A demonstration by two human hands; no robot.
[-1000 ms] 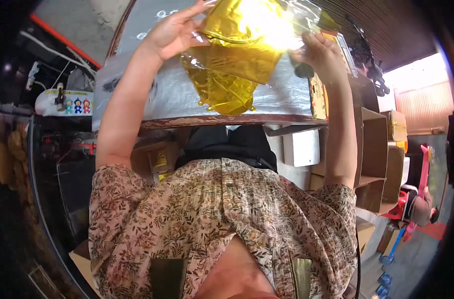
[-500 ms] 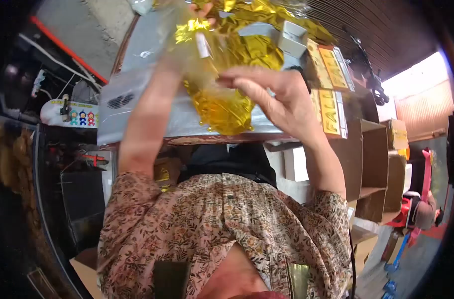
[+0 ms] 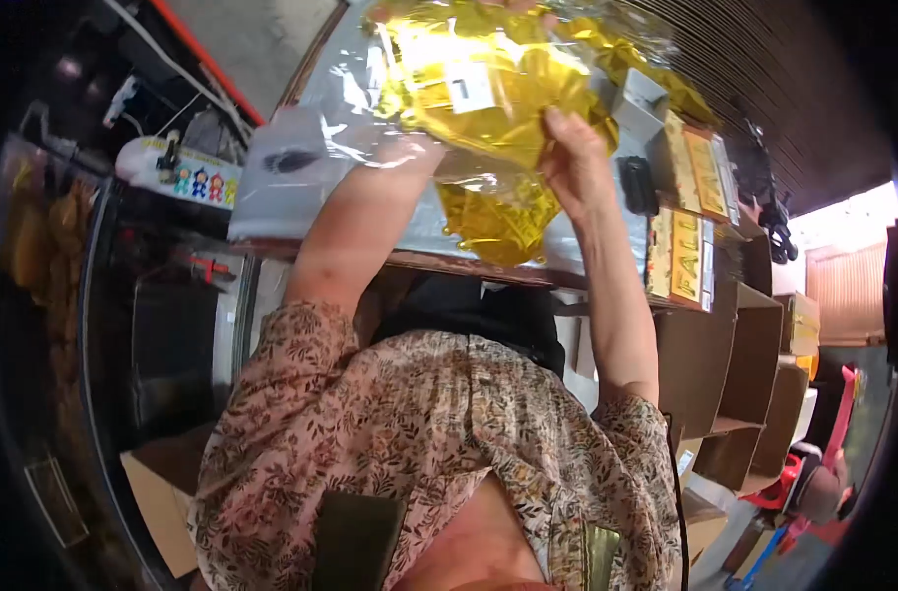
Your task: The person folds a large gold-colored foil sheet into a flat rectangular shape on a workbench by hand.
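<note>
A shiny gold foil piece (image 3: 528, 94) in a clear plastic bag (image 3: 346, 118), with a white label (image 3: 470, 86), is spread over the table between my hands. My right hand (image 3: 572, 158) is closed, thumb and fingers pinching the right edge of the bagged foil. My left hand (image 3: 410, 148) reaches under the clear plastic from the left, its fingers hidden by the film and the foil. Nearer to me, another crumpled gold foil piece (image 3: 503, 222) lies on the grey table covering (image 3: 419, 231). Another person's fingertips (image 3: 518, 5) show at the top edge, against the gold foil.
Right of my hand stand a small white box (image 3: 640, 98), a black object (image 3: 638, 185) and yellow printed boxes (image 3: 680, 258). More gold foil (image 3: 666, 89) lies behind. Brown cardboard compartments (image 3: 744, 374) stand at the right, and a printed skateboard deck (image 3: 178, 169) at the left.
The bagged gold foil has been spread out wider and flatter, its label now facing up. My right hand has moved onto its edge; my left hand has gone under the plastic.
</note>
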